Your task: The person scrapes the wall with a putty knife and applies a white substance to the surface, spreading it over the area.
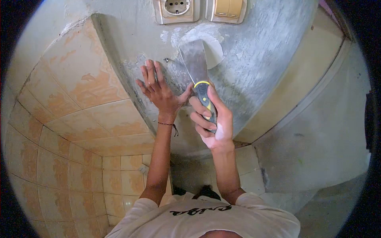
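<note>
My right hand (213,117) is wrapped round the black and yellow handle of a putty knife (194,59). The knife's wide metal blade points up and lies over a patch of white filler (214,51) on the grey wall (254,59); part of the patch is hidden behind the blade. To the left, my left hand (160,89) rests on the wall with its fingers spread, holding nothing. Just above its fingertips a small screw or nail (166,60) sticks out of the wall.
A socket (176,8) and a double switch (227,8) sit above the filler. Orange-patterned tiles (75,67) cover the wall on the left, with a raised edge beside my left hand. At the right stands a cream door frame (293,87).
</note>
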Action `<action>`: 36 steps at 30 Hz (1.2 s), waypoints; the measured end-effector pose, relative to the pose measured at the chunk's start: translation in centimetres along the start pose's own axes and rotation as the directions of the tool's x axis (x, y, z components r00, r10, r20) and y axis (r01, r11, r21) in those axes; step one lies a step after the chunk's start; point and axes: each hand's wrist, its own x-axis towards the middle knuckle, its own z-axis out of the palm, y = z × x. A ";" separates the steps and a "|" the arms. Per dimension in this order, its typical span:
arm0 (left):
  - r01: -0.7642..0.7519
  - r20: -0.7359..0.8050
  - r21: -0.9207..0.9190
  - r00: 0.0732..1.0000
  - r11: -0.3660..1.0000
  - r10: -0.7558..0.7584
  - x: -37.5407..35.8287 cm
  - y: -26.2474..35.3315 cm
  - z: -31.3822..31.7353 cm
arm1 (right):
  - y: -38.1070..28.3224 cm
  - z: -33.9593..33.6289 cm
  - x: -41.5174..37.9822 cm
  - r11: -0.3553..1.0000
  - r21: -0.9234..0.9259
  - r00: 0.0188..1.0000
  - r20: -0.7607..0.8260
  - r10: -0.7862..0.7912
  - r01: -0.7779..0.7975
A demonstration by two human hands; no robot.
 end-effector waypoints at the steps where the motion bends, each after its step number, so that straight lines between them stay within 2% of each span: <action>1: 0.000 0.005 -0.008 1.000 1.000 0.000 -0.1 0.0 -0.1 | 0.0 0.3 -0.3 1.000 -0.018 1.000 -0.003 -0.003 0.003; 11: -0.016 -0.002 0.012 1.000 1.000 0.016 -0.1 -0.3 -0.2 | 0.4 -0.1 -0.4 0.999 -0.024 1.000 -0.019 -0.023 0.022; 14: -0.013 -0.032 0.001 0.999 1.000 0.013 0.3 0.0 0.2 | -0.1 -0.4 0.2 1.000 0.017 0.998 0.065 0.002 -0.003; 16: -0.012 0.002 0.019 1.000 1.000 0.012 0.1 -0.1 -0.3 | 0.1 0.6 -1.0 0.998 -0.051 0.999 -0.034 -0.033 0.031; 17: -0.016 -0.009 0.018 1.000 1.000 0.016 0.5 -0.2 -0.1 | 0.1 0.5 -0.3 0.998 -0.055 0.999 -0.024 -0.038 0.036; 20: -0.011 -0.011 0.022 1.000 1.000 0.012 0.1 0.1 -0.1 | 0.1 -0.3 0.1 1.000 0.000 0.999 0.034 -0.030 0.030; 23: -0.009 -0.010 0.005 1.000 1.000 0.009 -0.2 0.1 -0.3 | 0.3 0.3 -0.7 1.000 -0.005 1.000 -0.007 -0.024 0.024; 26: -0.012 -0.015 0.006 1.000 1.000 0.012 -0.1 -0.2 -0.2 | 0.3 -0.4 0.4 1.000 0.021 0.999 0.042 -0.002 0.001; 30: 0.001 0.008 -0.008 1.000 1.000 -0.001 -0.3 0.1 -0.3 | 0.3 -0.2 -0.4 0.999 0.036 0.999 0.042 0.018 -0.020; 32: -0.003 -0.003 -0.005 1.000 1.000 0.003 0.3 -0.3 0.0 | 0.6 -0.2 -0.6 1.000 0.021 1.000 -0.009 -0.021 0.021; 36: -0.010 -0.010 0.001 1.000 1.000 0.010 -0.2 -0.2 0.1 | 0.7 -0.4 0.6 0.999 0.050 1.000 0.030 -0.009 0.007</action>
